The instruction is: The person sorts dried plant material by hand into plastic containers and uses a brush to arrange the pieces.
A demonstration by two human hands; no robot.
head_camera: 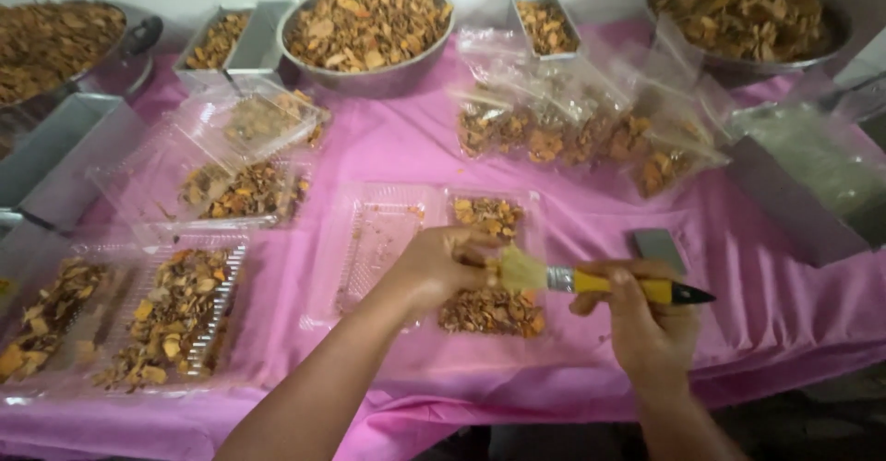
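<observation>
Right hand (646, 318): fingers closed around yellow-handled paintbrush (600, 283).
Left hand (443, 263): curled, contents unclear, touching bristles.
Clamshell tray (369, 239): dried chips, 12 o'clock of hands.

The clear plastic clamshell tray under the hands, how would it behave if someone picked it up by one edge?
The clamshell tray looks thin and see-through, so it would probably flex and sag. Its lid lies hinged open, so it may flop. The dried pieces sit heaped on one side and could well slide or spill if it tilts.

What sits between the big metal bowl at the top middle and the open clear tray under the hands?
In the head view, only bare pink tablecloth lies between the metal bowl and the clear tray.
</observation>
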